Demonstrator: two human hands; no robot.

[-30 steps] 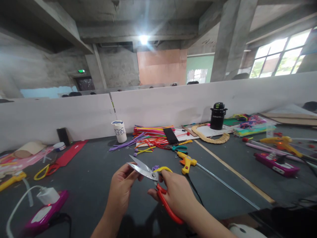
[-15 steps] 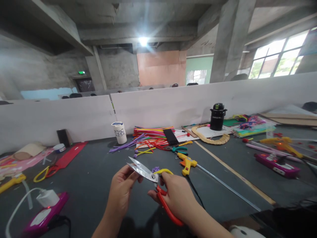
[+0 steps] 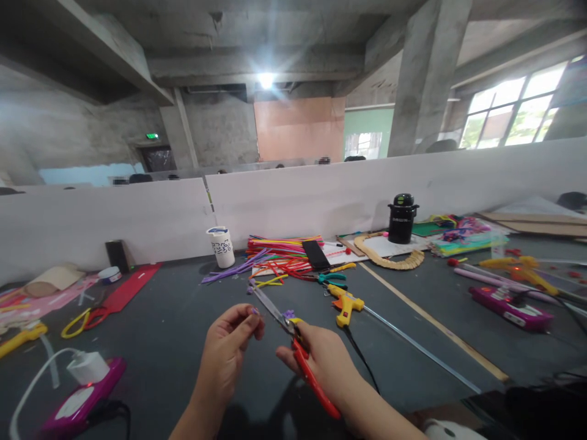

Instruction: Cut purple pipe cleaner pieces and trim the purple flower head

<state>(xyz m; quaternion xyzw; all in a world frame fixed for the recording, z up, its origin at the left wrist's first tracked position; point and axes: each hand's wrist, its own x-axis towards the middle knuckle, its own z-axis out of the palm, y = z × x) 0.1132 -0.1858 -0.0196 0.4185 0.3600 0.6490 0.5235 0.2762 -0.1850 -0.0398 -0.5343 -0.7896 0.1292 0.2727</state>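
The right hand (image 3: 321,354) is shown closed around the red and yellow handles of a pair of scissors (image 3: 293,342), whose blades are brought together and directed up and to the left, away from the body, so that the long axis runs diagonally from the lower right to the upper left. The left hand (image 3: 229,348) is held just beside the blades, its thumb and forefinger pinched on a small purple piece (image 3: 255,311) that is too small to be identified; the piece lies immediately left of the blades, apart from them by a narrow gap, and the left hand is the nearer to it. A second purple scrap (image 3: 288,314) is seen at the pivot of the scissors. Both hands are raised above the dark counter (image 3: 174,318). Beyond them, a yellow glue gun (image 3: 346,300) is laid to the right, teal-handled scissors (image 3: 331,277) behind it, and a bundle of coloured pipe cleaners (image 3: 279,252) further back. A white cup (image 3: 222,246) is placed to the left of the bundle, a black jar (image 3: 402,217) to the right, and a magenta power strip (image 3: 77,397) at the near left edge.
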